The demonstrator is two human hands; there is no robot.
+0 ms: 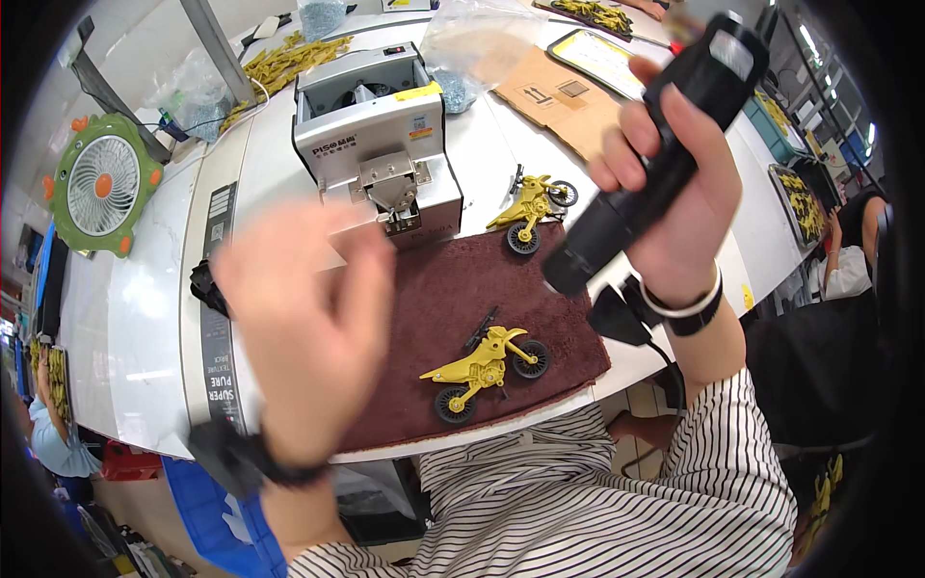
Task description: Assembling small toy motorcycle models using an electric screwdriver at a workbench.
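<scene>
My right hand [689, 183] is wrapped round a black electric screwdriver [602, 241], raised over the right side of the brown cloth mat [414, 405] with its nose slanting down to the left. My left hand [308, 318], smeared by motion, is at the front of a grey-white screw feeder [332, 144]. Its fingertips are close to the feeder's metal outlet [393, 183]; whether they hold a screw I cannot make out. On the mat's near part lies a yellow toy motorcycle [482, 366] with black wheels. A second yellow toy motorcycle [530, 212] rests at the mat's far right edge.
A green fan [101, 183] stands at the left. Behind the feeder are yellow plastic parts [289, 65] and bags of screws [453, 89]. Flattened cardboard [559, 96] and a white tray [593, 63] lie at the back right. Other people sit at both sides.
</scene>
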